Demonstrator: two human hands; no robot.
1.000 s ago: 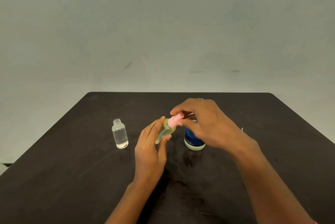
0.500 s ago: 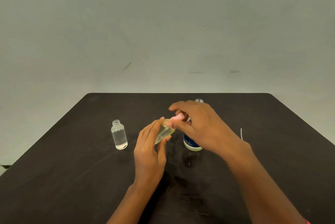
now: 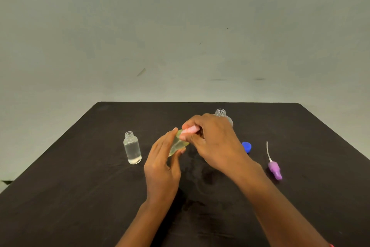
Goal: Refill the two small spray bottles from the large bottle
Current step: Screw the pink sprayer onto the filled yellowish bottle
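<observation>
Head view: left hand (image 3: 160,168) grips the tilted yellow bottle (image 3: 177,143); right hand (image 3: 216,142) pinches its pink cap (image 3: 190,131), above the desk (image 3: 80,196).

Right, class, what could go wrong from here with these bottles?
1. The left hand holds the yellow bottle tilted while the right hand pinches its pink cap; if that comes loose, liquid may spill.
2. The large bottle stands uncapped right behind the right hand and might get knocked over.

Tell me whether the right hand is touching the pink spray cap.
Touching. The head view shows the right hand pinching the pink spray cap between thumb and fingers, atop the yellowish bottle that the left hand holds.
</observation>
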